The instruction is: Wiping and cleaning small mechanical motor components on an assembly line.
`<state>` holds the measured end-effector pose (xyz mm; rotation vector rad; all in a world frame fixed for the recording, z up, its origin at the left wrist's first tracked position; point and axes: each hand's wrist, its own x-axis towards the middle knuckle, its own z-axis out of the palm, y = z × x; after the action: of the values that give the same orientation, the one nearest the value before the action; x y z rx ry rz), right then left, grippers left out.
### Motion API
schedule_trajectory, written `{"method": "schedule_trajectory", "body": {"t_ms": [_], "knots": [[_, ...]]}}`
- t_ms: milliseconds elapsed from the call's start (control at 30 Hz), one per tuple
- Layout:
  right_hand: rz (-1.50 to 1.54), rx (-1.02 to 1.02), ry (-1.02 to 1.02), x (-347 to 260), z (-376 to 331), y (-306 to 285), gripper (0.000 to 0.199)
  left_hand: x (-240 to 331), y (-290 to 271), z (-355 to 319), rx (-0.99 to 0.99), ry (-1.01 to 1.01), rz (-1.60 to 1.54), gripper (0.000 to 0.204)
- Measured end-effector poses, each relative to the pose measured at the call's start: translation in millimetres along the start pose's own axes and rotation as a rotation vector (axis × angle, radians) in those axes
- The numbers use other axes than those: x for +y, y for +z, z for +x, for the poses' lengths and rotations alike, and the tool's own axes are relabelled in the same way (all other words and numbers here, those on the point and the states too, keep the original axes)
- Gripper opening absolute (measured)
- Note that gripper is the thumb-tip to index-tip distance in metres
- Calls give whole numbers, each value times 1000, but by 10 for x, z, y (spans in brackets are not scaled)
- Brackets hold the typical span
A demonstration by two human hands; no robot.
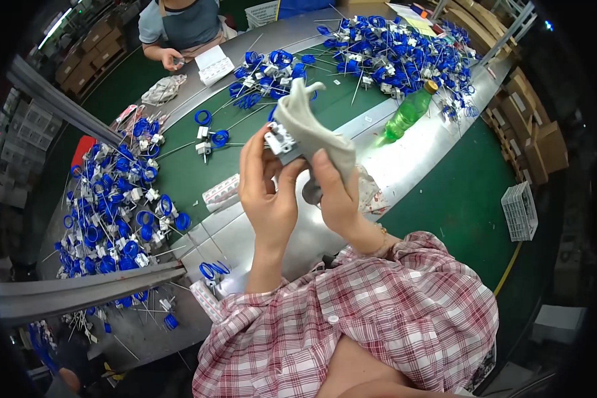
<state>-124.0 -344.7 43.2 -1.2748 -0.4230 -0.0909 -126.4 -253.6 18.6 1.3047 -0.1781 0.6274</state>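
Raised over the middle of the work table (404, 156), my left hand (268, 205) pinches a small white and grey block-shaped part (283, 141) with metal pieces on it between thumb and fingers. My right hand (341, 209) is closed on a pale, off-white cloth (312, 126), thumb pressed on its lower end. The cloth stands up beside the part and seems to touch its right side. A dark rounded piece (312, 193) shows under the cloth between my hands; what it belongs to, I cannot tell. Below my left hand lies a printed, white and red strip roll (221, 192).
Heaps of blue coiled tubes with white blocks lie left (116, 205) and far right (395, 53); a smaller pile (272, 69) sits between. A green bottle (410, 114) lies right of my hands. Across the table a person (182, 30) works near a white box (213, 65). A metal bar (89, 292) crosses lower left.
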Motion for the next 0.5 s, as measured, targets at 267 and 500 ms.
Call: {"method": "schedule_trajectory", "body": {"t_ms": [267,500], "knots": [[-18,-74,101,314,91,430,29,-48,-597,150,167,-67,152,46],[-39,-44,-56,540,195,540,25,-140,-658,173,272,-96,228,46]]}}
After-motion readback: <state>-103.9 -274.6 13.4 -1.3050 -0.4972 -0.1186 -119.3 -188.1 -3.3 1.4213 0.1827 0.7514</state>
